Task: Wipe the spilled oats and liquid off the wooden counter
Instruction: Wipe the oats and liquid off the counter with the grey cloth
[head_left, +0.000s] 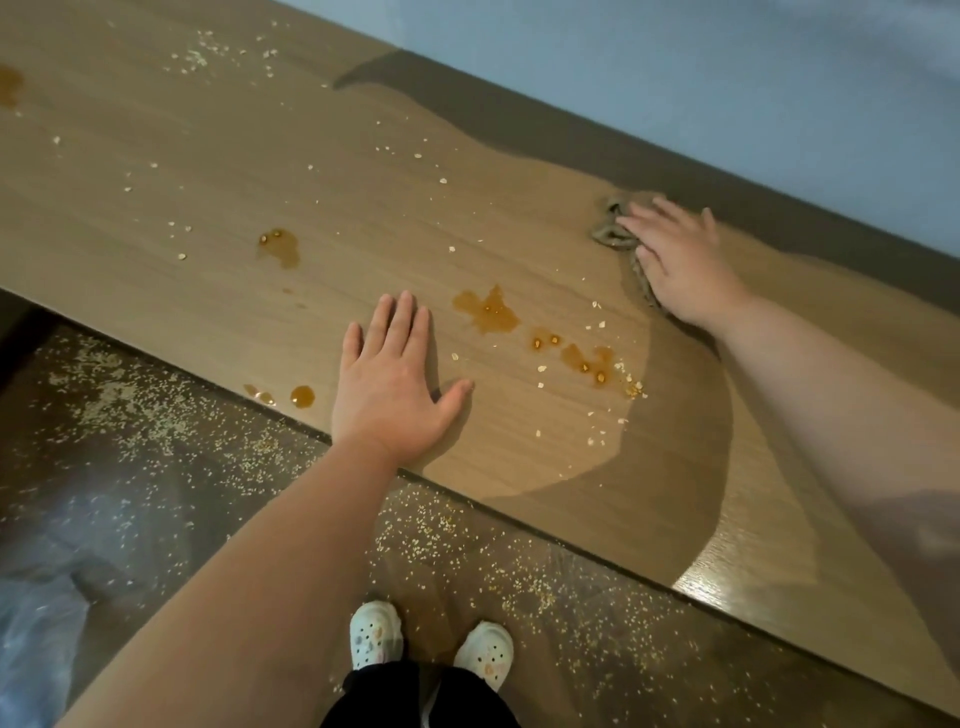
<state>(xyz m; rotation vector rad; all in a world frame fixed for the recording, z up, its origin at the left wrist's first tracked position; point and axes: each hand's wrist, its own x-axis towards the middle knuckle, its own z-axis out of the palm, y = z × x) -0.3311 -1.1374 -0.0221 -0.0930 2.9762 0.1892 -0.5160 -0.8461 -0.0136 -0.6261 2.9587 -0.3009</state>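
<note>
So the person's standing at the wooden counter (208, 171) and my read is they're mid-wipe, nowhere near done. The right hand (680, 260) is way out at the back of the counter, close to the blue wall (675, 62), pressing flat with spread fingers on a crumpled brownish cloth (615, 236). It isn't clenched round it, just palm and fingers pushing down. The left hand (395, 379) is flat on the wood near the front edge, fingers straight, holding nothing; looks like it's just bracing. There's a darker, damp-looking swath (675, 415) curving from the cloth round to the front edge, which I'd guess is the bit already wiped. Everything left of that is a mess: amber puddles (491, 312) just beside the left hand, another one (280, 247) further along, a couple of drops (301, 396) right at the front edge, and loose oats (208, 52) scattered all the way to the far end. The floor (130, 395) is covered in oats too, around the white clogs (376, 634). Next move, I reckon: drag the cloth toward the puddles with steady pressure and lift the left hand out of the path. Sticky liquid will probably smear, so expect more than one pass.
</note>
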